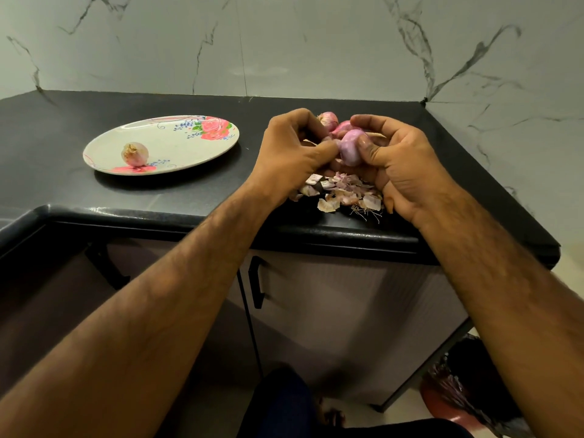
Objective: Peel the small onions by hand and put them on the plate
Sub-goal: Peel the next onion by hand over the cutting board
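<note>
Head view looks down over both forearms, and the action is just right of centre frame. The small purple onion is up off the bench, caught between the two hands. The right hand does the holding: thumb pressed on the front, the other fingers curled round behind, so that grip is closed on the onion. The left hand comes in from the left with its fingers curled, thumb and forefinger pinching at the onion's left edge. Can't tell if it's got skin or the bulb itself there.

Right behind the hands, a touch higher in the frame, a couple of unpeeled onions peek out over the knuckles. Directly under the hands there's a heap of peels, pinkish and papery, with a few wiry root strands at its lower edge, close to the bench's front lip.

Over at left-centre sits the oval floral plate, well apart from the peel pile, with one peeled onion resting on its near-left part.

The bench is black and meets a white marble-look wall across the top of the frame. Below the bench edge are pale cabinet doors with a black handle. At lower right there's something reddish with a dark plastic bag over it.
</note>
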